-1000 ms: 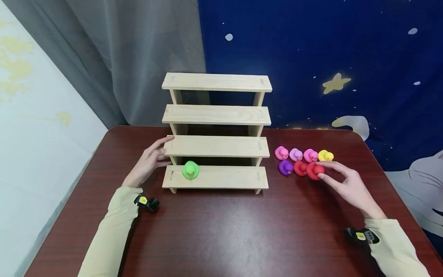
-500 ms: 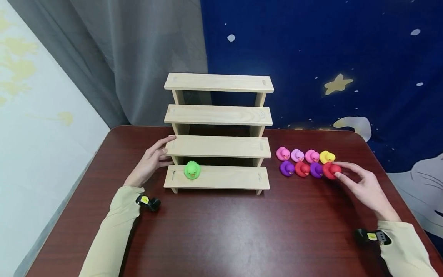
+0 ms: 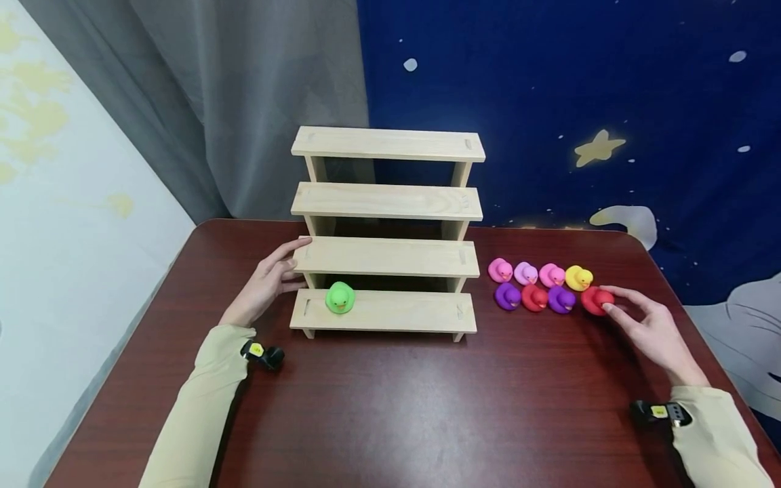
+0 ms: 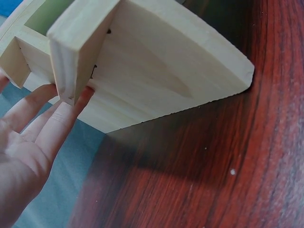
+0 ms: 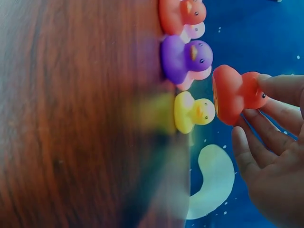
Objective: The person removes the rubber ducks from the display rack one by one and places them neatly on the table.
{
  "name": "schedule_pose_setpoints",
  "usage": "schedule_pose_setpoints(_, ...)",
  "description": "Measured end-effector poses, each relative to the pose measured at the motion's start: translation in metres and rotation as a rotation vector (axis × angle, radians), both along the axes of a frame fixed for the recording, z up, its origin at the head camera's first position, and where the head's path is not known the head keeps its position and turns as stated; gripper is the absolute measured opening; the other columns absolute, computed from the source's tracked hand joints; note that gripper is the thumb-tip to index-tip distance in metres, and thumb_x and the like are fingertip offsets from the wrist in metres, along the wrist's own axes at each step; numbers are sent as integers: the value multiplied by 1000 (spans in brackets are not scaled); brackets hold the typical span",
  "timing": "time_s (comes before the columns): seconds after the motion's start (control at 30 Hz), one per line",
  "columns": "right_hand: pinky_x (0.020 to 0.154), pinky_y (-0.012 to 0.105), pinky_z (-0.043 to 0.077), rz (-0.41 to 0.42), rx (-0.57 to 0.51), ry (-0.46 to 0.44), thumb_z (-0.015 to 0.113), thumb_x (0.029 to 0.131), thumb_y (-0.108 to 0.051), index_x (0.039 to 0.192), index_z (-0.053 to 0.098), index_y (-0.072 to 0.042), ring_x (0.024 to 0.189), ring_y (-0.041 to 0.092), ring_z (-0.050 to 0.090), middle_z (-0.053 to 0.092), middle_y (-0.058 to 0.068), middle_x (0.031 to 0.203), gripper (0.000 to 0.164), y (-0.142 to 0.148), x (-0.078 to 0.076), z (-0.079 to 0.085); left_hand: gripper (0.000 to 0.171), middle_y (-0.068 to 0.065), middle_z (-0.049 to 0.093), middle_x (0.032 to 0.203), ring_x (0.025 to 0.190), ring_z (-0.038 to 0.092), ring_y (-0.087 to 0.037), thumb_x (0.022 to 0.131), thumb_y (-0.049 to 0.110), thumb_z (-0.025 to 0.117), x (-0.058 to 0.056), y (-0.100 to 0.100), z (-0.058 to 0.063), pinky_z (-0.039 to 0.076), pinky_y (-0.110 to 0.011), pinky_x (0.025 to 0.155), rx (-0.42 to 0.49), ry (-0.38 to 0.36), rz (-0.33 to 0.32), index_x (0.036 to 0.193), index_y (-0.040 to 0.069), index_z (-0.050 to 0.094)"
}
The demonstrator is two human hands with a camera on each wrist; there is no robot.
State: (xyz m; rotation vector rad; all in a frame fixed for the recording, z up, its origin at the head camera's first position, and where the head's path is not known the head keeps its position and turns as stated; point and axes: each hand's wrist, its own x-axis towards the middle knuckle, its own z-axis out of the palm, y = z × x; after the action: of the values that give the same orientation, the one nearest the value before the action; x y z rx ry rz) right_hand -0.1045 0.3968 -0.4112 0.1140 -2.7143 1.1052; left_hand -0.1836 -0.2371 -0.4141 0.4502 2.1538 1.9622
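In the head view my right hand (image 3: 655, 335) pinches a red rubber duck (image 3: 594, 301) at the right end of the front row of ducks. The right wrist view shows this duck (image 5: 232, 95) with my thumb at its head and my fingers behind it, beside the yellow duck (image 5: 192, 113). My left hand (image 3: 259, 288) rests at the left end of the wooden stepped shelf (image 3: 384, 257). In the left wrist view its extended fingers (image 4: 59, 126) touch the end of a board, one fingertip partly behind it. A green duck (image 3: 339, 298) sits on the lowest step, towards the left.
Left of the held duck, a purple duck (image 3: 561, 299), a red duck (image 3: 534, 298) and another purple duck (image 3: 508, 296) form the front row. Pink, lilac and yellow ducks line up behind them. The brown table (image 3: 390, 407) meets a grey curtain (image 3: 274, 102) and a blue backdrop.
My right hand has moved right with the red duck, and the purple duck formerly hidden behind it shows. My left hand stays at the shelf. The view has shifted slightly.
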Motion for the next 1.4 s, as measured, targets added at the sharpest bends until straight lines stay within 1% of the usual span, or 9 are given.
schedule_pose_setpoints(0.27,72,5,41,9,-49,-80,61,96,-17,127,55,7,85,-14,55,58,-10,109,40,7,-8,-14,44,-7,28,152,118,54,-24,105,20,37,0,-1,0,52,-35,87,-5,6,7,149,19,39)
schedule_pose_setpoints(0.4,72,5,40,-11,-43,-134,59,97,-21,129,54,5,84,-13,54,59,5,114,42,8,-10,-19,44,-5,28,152,119,53,-25,105,20,38,0,0,0,51,-35,87,-6,1,10,148,20,40)
schedule_pose_setpoints(0.5,72,5,38,-24,-33,-181,58,98,-26,131,53,3,84,-12,52,54,19,122,44,7,-11,-21,44,-5,28,152,119,53,-25,104,19,37,1,0,0,51,-36,87,-8,6,9,148,20,40)
schedule_pose_setpoints(0.6,72,5,38,-25,-51,-220,58,98,-28,132,53,2,85,-12,52,50,25,127,46,7,-12,-24,44,-6,26,153,119,52,-23,104,18,37,1,0,1,51,-36,86,-11,15,9,149,19,39)
schedule_pose_setpoints(0.87,74,3,39,-33,-84,-238,58,98,-28,133,51,3,86,-15,53,47,26,130,48,5,-15,-26,45,-5,25,154,119,52,-23,104,16,34,1,0,1,51,-36,87,-23,16,11,149,20,39)
schedule_pose_setpoints(1.13,74,4,40,-43,-101,-247,59,97,-28,135,49,3,87,-16,52,48,25,130,50,4,-18,-25,45,-7,26,153,118,53,-22,104,15,35,0,0,0,52,-36,86,1,15,5,148,18,40)
schedule_pose_setpoints(1.2,75,4,41,-35,-107,-223,60,97,-26,135,49,4,88,-16,52,51,20,127,49,6,-17,-26,45,-7,26,153,118,53,-22,104,15,35,0,0,0,52,-35,86,-1,15,4,149,18,39)
schedule_pose_setpoints(1.3,77,4,41,-25,-132,-177,61,96,-20,134,49,5,91,-14,53,55,5,121,47,6,-16,-24,45,-6,26,152,118,53,-22,103,14,34,0,1,0,52,-35,85,-4,15,7,148,18,40)
schedule_pose_setpoints(1.4,78,4,41,-24,-162,-134,62,96,-15,133,49,6,95,-11,54,54,-6,119,45,6,-14,-20,46,-6,26,152,118,52,-23,103,13,34,0,0,-1,52,-35,85,-4,17,8,148,18,40)
